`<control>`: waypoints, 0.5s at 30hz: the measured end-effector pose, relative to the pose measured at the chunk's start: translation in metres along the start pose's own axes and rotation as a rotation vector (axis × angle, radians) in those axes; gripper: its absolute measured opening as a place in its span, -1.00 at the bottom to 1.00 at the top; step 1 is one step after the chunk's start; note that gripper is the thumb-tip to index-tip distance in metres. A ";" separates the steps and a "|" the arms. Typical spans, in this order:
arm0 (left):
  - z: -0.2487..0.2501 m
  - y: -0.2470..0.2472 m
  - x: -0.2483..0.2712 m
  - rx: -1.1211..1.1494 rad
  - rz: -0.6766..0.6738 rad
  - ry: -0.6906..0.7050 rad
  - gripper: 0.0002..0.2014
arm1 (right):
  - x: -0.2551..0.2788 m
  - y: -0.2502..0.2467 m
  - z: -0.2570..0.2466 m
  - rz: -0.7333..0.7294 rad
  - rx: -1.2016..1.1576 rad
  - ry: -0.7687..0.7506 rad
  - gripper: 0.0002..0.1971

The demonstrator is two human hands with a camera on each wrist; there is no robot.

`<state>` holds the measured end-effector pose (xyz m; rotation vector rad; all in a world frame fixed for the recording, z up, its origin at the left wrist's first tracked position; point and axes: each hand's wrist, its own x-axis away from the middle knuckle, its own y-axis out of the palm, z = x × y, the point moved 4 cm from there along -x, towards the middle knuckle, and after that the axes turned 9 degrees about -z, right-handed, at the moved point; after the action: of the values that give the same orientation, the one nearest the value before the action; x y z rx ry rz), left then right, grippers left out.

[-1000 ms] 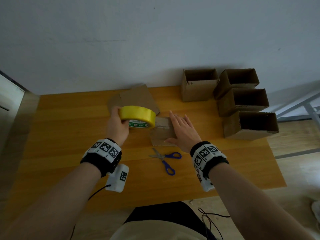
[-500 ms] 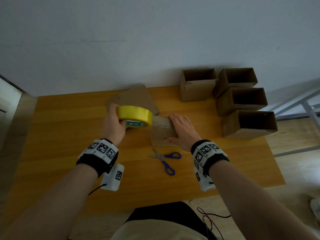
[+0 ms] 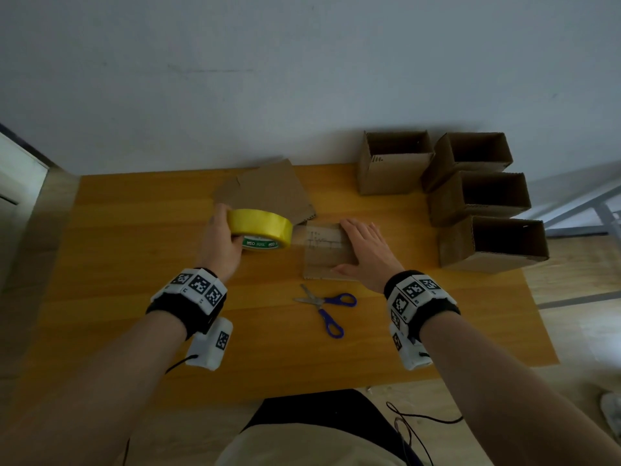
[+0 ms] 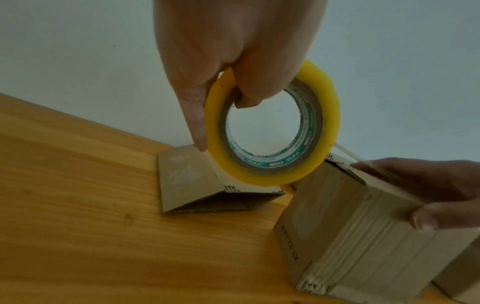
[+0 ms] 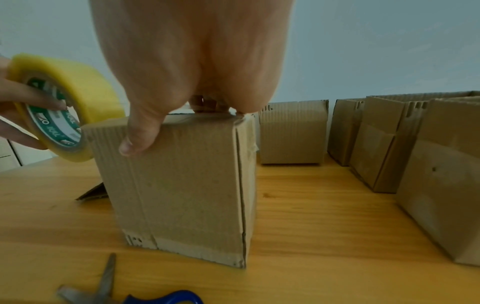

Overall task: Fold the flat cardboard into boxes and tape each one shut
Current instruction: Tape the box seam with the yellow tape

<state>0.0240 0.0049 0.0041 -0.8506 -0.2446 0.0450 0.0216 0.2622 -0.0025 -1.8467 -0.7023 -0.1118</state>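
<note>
A person's left hand (image 3: 220,243) grips a roll of yellow packing tape (image 3: 262,228), thumb hooked through the core and fingers curled round the outer rim, holding it in the air just left of a closed cardboard box (image 3: 327,250) standing near the middle of a wooden table (image 3: 134,264). A strip of clear tape (image 4: 348,153) runs from the roll to the box top, where a length already lies along the seam. The right hand (image 3: 366,253) lies flat on that top with fingers straight, thumb pressed down the near side wall, holding nothing. A band of tape also crosses the box's bottom edge in the right wrist view. A flat sheet of unfolded cardboard (image 3: 268,193) lies behind the roll, toward the wall, one end lifted off the table. Blue-handled scissors (image 3: 327,309) lie partly opened on the table in front of the box, near the person. Four open-topped cardboard boxes (image 3: 484,200) stand grouped at the table's far right corner, one (image 3: 391,169) beside the wall and three in a close row running toward the right edge
</note>
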 end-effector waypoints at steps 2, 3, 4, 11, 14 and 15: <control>-0.003 0.003 0.001 0.017 -0.009 0.001 -0.66 | 0.000 0.000 0.000 -0.003 -0.004 0.001 -0.08; -0.004 0.004 0.001 0.021 -0.014 0.005 -0.66 | 0.000 0.000 0.000 -0.005 -0.006 0.003 -0.08; -0.007 0.006 0.002 0.026 -0.022 0.005 -0.66 | 0.000 0.000 0.000 -0.009 -0.008 0.004 -0.08; -0.016 0.017 -0.001 0.074 -0.043 -0.023 -0.62 | 0.000 0.002 0.001 -0.010 -0.002 0.009 -0.08; -0.017 0.020 -0.002 0.078 -0.055 -0.027 -0.63 | 0.001 0.003 0.001 -0.012 0.027 0.016 -0.07; -0.017 0.021 -0.002 0.077 -0.073 -0.026 -0.63 | 0.001 0.004 0.001 -0.014 0.042 0.021 -0.07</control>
<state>0.0274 0.0064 -0.0224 -0.7643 -0.2961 -0.0028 0.0243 0.2628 -0.0055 -1.7980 -0.6985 -0.1240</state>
